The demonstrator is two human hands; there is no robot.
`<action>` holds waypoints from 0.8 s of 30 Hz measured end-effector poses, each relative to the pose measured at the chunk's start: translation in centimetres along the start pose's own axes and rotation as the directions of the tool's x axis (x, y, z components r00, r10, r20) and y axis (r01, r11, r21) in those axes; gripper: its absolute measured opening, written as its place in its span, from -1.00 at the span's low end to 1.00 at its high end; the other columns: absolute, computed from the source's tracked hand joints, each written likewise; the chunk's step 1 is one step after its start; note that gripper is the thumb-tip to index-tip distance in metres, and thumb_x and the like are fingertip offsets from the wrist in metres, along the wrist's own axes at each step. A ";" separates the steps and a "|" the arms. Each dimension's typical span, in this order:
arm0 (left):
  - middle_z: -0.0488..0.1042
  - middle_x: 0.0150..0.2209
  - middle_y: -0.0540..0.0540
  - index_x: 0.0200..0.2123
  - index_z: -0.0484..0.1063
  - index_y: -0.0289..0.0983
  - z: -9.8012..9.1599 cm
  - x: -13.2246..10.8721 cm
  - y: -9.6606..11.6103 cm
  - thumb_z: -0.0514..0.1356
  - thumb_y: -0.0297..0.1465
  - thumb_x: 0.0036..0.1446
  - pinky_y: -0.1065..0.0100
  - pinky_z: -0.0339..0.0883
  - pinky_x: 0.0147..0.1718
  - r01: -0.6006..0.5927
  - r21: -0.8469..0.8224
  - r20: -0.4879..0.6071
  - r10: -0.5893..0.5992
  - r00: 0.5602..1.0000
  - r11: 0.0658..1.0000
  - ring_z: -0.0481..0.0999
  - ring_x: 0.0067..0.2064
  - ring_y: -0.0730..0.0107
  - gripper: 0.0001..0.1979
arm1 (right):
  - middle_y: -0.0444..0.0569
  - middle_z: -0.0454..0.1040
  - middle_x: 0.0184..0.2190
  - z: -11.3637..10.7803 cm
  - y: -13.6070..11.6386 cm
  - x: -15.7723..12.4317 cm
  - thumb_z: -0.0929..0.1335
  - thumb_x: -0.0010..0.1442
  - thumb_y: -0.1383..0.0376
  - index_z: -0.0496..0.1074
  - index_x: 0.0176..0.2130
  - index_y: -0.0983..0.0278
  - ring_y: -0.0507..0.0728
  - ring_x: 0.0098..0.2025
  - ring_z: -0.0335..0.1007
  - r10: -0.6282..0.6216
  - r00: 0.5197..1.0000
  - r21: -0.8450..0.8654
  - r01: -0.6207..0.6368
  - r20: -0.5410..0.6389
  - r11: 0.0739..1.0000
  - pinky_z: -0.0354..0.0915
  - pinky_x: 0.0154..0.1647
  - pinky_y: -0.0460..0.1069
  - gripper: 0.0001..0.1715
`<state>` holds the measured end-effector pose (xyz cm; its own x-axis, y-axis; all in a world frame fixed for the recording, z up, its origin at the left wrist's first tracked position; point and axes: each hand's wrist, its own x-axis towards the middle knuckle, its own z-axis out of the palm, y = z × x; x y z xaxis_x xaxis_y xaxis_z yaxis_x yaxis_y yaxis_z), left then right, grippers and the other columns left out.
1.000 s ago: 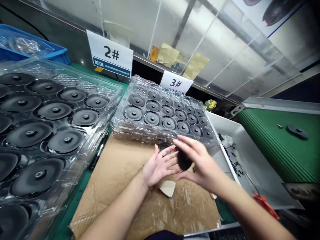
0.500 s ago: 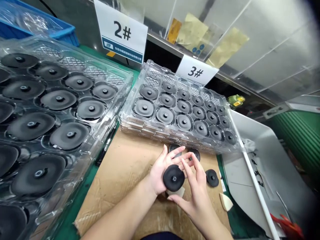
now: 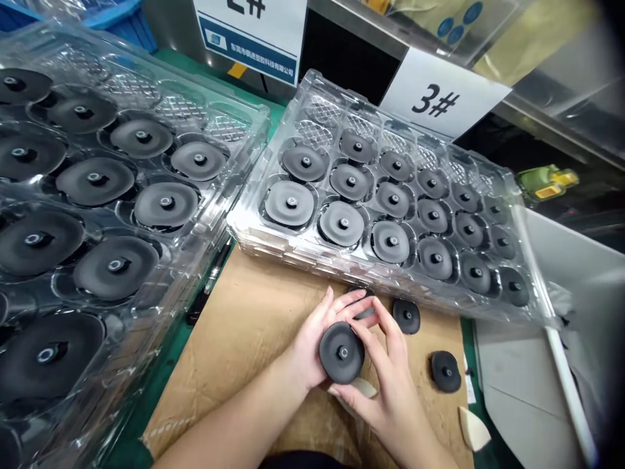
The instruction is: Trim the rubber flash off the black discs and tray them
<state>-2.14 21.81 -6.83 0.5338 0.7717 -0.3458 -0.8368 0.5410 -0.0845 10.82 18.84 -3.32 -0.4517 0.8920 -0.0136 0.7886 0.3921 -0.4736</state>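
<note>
A round black disc with a small metal-tipped stem (image 3: 342, 352) faces up between my two hands, over the cardboard sheet (image 3: 254, 326). My left hand (image 3: 310, 342) cradles it from the left, fingers stretched behind it. The thumb and index fingertip of my right hand (image 3: 383, 365) touch its right edge. Beyond my fingers lies a partly covered black disc (image 3: 362, 306). To the right, two more discs (image 3: 406, 316) (image 3: 445, 372) rest on the cardboard. A pale piece (image 3: 364, 388) shows partly under my right hand.
Clear tray stacks with black discs stand at the left (image 3: 195, 257) and behind the cardboard (image 3: 312, 251). Signs "2#" (image 3: 254, 39) and "3#" (image 3: 439, 98) stand behind. A grey bin (image 3: 512, 378) and a white pole (image 3: 569, 391) are at the right; a cream wedge (image 3: 473, 428) lies nearby.
The view has shifted closer to the trays. The held disc has tilted, showing more of its stem, and my right thumb and index finger have closed in on its edge.
</note>
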 end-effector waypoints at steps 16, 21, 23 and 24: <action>0.40 -0.04 -0.12 0.04 0.28 -0.18 1.6 -4.0 -6.1 0.34 -0.38 -0.16 0.45 0.27 -0.19 0.050 0.569 0.016 -0.072 0.997 0.821 0.42 -0.11 0.39 -0.37 | 0.00 -0.13 0.24 -2.5 2.0 -7.8 0.36 0.00 -0.06 0.13 0.08 0.11 0.30 0.25 -0.14 0.288 0.949 0.365 -0.225 -0.128 0.903 0.02 0.17 0.26 -0.27; 0.38 0.01 -0.12 0.07 0.26 -0.12 0.3 -8.2 -9.2 0.37 -0.33 -0.21 0.32 0.18 -0.01 -0.021 0.487 -0.094 0.076 0.993 0.873 0.39 -0.03 0.30 -0.30 | -0.01 -0.09 0.24 -1.5 0.5 -10.2 0.34 0.02 -0.07 0.09 0.12 0.09 0.26 0.25 -0.13 0.241 0.970 0.488 -0.188 -0.046 0.852 0.03 0.18 0.21 -0.25; 0.36 0.05 -0.13 0.07 0.26 -0.11 -0.1 -9.7 -10.0 0.33 -0.30 -0.15 0.29 0.14 0.03 -0.058 0.481 -0.123 0.133 0.983 0.875 0.36 0.02 0.26 -0.35 | 0.00 -0.08 0.24 -1.0 -0.1 -10.9 0.33 0.03 -0.07 0.07 0.14 0.10 0.25 0.25 -0.12 0.208 0.978 0.524 -0.169 -0.016 0.835 0.01 0.20 0.21 -0.23; 0.35 0.07 -0.13 0.08 0.26 -0.11 -0.2 -10.3 -10.2 0.31 -0.28 -0.13 0.29 0.14 0.04 -0.075 0.480 -0.135 0.158 0.978 0.874 0.35 0.05 0.26 -0.37 | 0.01 -0.07 0.24 -0.7 -0.2 -11.2 0.33 0.03 -0.08 0.06 0.15 0.11 0.24 0.25 -0.12 0.193 0.981 0.543 -0.161 -0.003 0.824 -0.01 0.21 0.21 -0.22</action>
<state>0.93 8.30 -2.60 0.3733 0.7953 -0.4776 -0.7132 0.5753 0.4004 15.99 8.92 -2.43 -0.2898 0.9516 -0.1025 0.4963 0.0578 -0.8662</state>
